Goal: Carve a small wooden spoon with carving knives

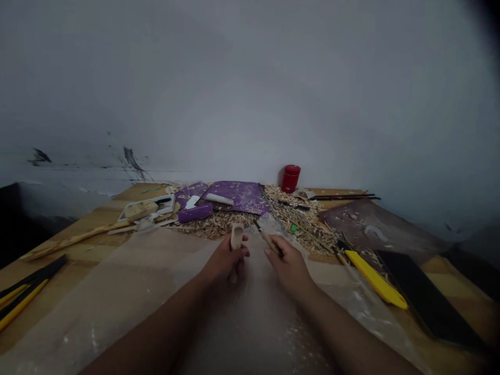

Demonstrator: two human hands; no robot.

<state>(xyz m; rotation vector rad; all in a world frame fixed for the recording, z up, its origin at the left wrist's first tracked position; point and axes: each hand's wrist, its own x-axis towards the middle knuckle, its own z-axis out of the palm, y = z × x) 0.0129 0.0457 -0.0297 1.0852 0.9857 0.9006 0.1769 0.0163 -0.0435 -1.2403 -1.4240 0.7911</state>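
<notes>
My left hand (225,259) is closed around a small pale wooden spoon (236,237), its bowl end sticking up above the fingers. My right hand (287,262) is closed on a slim carving tool (266,237), whose tip points up and left toward the spoon. Both hands hover over a clear plastic sheet (128,291) spread on the wooden table. A heap of wood shavings (219,223) lies just beyond the hands.
A red can (290,178) stands by the wall. Purple mat (240,195) and purple case (195,212) lie behind the shavings. Yellow utility knife (375,279) and a black slab (425,299) sit to the right; yellow-black tools (23,291) at the left edge.
</notes>
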